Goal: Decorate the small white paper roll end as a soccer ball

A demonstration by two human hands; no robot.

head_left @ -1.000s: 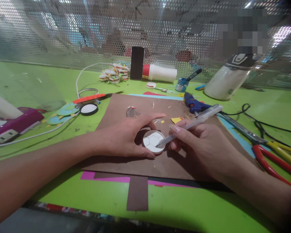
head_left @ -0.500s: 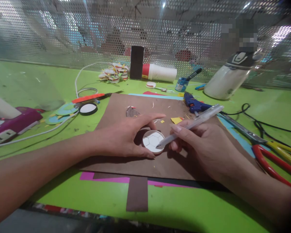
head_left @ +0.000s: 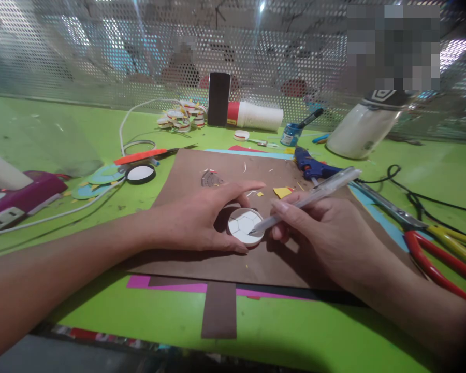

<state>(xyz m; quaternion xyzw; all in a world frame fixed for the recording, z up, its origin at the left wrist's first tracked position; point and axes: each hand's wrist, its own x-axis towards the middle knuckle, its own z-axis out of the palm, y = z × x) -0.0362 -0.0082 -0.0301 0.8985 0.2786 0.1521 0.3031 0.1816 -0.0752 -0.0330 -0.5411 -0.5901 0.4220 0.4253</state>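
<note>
A small round white disc (head_left: 245, 224) with a raised rim lies on the brown foam sheet (head_left: 186, 264). Dark lines on its face form a football-like pattern of panels. My left hand (head_left: 207, 217) curves around the disc's left side, thumb at its near edge and fingers past its far edge, steadying it. In my right hand (head_left: 314, 223) is a clear-barrelled pen (head_left: 310, 199), pinched between thumb and fingers. Its tip meets the lower right part of the disc's face. Yellow paper scraps (head_left: 282, 192) lie just beyond the right hand.
Scissors (head_left: 415, 228) and a blue glue gun (head_left: 314, 167) lie to the right. Behind stand a phone (head_left: 219, 99), a paint jar (head_left: 291, 134) and a white bottle (head_left: 363, 127). At left are an orange cutter (head_left: 140, 156), a black-rimmed disc (head_left: 140, 174) and a purple power strip (head_left: 27, 199).
The pen tip has shifted very slightly to the left on the disc's face. My left hand and the disc have stayed in place.
</note>
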